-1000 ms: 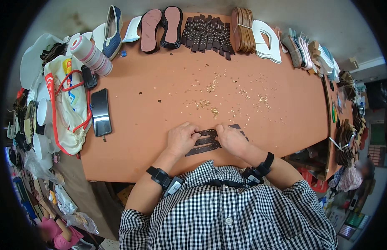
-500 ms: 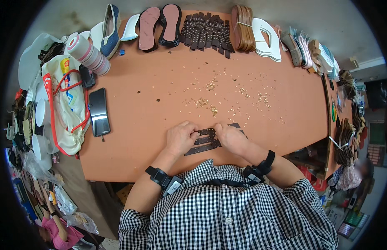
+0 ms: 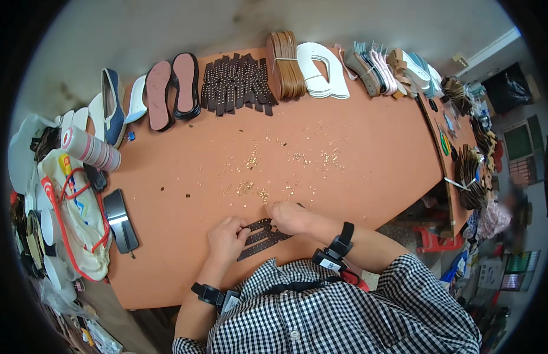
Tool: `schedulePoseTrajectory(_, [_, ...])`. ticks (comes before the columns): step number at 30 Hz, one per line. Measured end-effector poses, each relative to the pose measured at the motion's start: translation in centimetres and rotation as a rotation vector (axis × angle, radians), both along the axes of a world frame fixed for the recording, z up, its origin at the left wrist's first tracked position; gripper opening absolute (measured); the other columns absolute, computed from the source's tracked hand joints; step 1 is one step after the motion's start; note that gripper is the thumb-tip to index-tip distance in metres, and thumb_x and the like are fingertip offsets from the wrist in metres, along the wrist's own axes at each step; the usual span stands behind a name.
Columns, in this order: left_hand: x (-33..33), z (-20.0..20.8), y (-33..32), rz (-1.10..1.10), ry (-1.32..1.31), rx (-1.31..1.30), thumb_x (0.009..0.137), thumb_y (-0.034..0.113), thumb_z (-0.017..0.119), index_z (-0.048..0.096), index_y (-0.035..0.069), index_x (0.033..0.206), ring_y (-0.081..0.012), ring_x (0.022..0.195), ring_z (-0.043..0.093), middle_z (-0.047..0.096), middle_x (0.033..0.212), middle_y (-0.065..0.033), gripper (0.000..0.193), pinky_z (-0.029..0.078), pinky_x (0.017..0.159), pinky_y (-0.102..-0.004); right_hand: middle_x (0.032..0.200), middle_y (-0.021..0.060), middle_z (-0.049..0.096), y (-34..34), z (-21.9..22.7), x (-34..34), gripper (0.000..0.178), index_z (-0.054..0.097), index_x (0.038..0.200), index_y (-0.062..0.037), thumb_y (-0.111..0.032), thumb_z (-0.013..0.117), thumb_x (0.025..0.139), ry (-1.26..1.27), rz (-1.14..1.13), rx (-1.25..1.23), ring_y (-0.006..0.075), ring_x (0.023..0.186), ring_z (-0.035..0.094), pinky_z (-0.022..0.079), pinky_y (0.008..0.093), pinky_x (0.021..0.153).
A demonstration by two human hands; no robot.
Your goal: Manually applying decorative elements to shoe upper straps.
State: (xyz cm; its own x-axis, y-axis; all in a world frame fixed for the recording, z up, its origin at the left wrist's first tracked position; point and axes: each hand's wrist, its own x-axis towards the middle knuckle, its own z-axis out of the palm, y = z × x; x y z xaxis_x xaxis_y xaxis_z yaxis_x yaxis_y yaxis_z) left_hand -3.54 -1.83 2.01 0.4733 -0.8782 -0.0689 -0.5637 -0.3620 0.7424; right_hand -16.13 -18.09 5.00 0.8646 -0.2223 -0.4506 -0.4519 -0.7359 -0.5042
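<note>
A dark-brown, slotted, leather-like strap piece [image 3: 261,246] lies on the smooth, tan surface [image 3: 173,248] between two bare hands, its long strips slanting from lower left up to the right. The left hand [image 3: 227,241] pinches its upper left end; the right hand [image 3: 290,218], curled and overlapping its right end, has fingertips just beside small, gold-coloured studs [image 3: 245,188] (whether it grips anything, I cannot tell). The surface's near edge runs close below; open room stretches leftward, toward a black, rectangular phone [image 3: 120,221].

Dark straps [image 3: 263,245]: partly hidden by right hand [image 3: 289,218]
Right hand's grip: unclear
Gold bits [image 3: 263,194]: shapes too small
Checked shirt [image 3: 333,312]: cut off below
</note>
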Motion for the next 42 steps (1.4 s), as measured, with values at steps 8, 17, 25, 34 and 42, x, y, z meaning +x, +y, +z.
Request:
schedulePoseTrajectory(8, [-0.1, 0.6, -0.2, -0.003, 0.003, -0.011, 0.07, 0.01, 0.071, 0.061, 0.008, 0.078, -0.0235, 0.064, 0.061, 0.061, 0.073, -0.0063, 0.012, 0.048, 0.057, -0.0344, 0.086, 0.02, 0.064, 0.2, 1.0, 0.4, 0.025, 0.057, 0.088, 0.0027, -0.018, 0.065, 0.076, 0.114, -0.031, -0.037, 0.0365, 0.084, 0.063, 0.051, 0.0419, 0.074])
schedulePoseTrajectory(17, [-0.2, 0.6, 0.1, 0.016, 0.078, 0.031, 0.072, 0.009, 0.071, 0.062, 0.006, 0.079, -0.0219, 0.064, 0.061, 0.062, 0.075, -0.007, 0.012, 0.048, 0.056, -0.032, 0.085, 0.0229, 0.063, -3.4, -0.4, -1.9, 0.017, 0.06, 0.086, 0.0018, -0.014, 0.056, 0.082, -0.18, -0.552, 0.035, 0.038, 0.082, 0.062, 0.049, 0.0472, 0.074])
schedulePoseTrajectory(25, [-0.4, 0.5, -0.2, 0.023, 0.037, 0.013, 0.071, 0.009, 0.071, 0.062, 0.007, 0.076, -0.0182, 0.058, 0.059, 0.061, 0.071, -0.0054, 0.01, 0.047, 0.052, -0.0293, 0.091, 0.0189, 0.061, -10.7, -2.7, -2.3, 0.016, 0.058, 0.093, -0.0022, -0.015, 0.051, 0.086, -0.325, -0.79, -0.286, 0.0379, 0.086, 0.058, 0.047, 0.0447, 0.076])
schedulePoseTrajectory(34, [-0.5, 0.6, -0.1, 0.052, 0.01, -0.016, 0.07, 0.009, 0.071, 0.062, 0.007, 0.075, -0.0189, 0.057, 0.059, 0.061, 0.069, -0.0048, 0.01, 0.046, 0.05, -0.0296, 0.097, 0.0226, 0.058, -11.5, -2.9, -3.7, 0.014, 0.056, 0.092, -0.001, -0.01, 0.05, 0.084, -0.128, -0.686, -0.351, 0.0394, 0.089, 0.059, 0.048, 0.0473, 0.077])
schedulePoseTrajectory(42, [-0.6, 0.5, -0.1, 0.064, 0.032, -0.013, 0.071, 0.009, 0.071, 0.063, 0.007, 0.076, -0.0198, 0.058, 0.06, 0.061, 0.072, -0.0056, 0.01, 0.047, 0.051, -0.0302, 0.101, 0.0203, 0.057, -11.0, -2.4, -3.0, 0.015, 0.055, 0.093, -0.0003, -0.012, 0.05, 0.085, -0.26, -0.589, -0.29, 0.0386, 0.093, 0.057, 0.047, 0.0472, 0.079])
